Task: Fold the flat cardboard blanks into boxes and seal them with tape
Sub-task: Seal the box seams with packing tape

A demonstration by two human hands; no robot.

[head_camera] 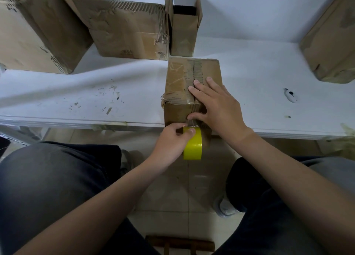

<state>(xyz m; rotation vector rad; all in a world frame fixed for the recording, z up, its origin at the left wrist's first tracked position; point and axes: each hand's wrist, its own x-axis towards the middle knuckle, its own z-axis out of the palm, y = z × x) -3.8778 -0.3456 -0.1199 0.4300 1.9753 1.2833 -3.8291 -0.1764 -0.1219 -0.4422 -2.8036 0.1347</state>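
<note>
Table left of the centre box: wide bare lane, scuffs only. Right of it: open, 1 small white object well apart. Back row of 3 boxes blocks the far side, narrow open box just behind the centre box. Large box far right. Front edge: left hand grips tape roll, right hand flat on centre box.
</note>
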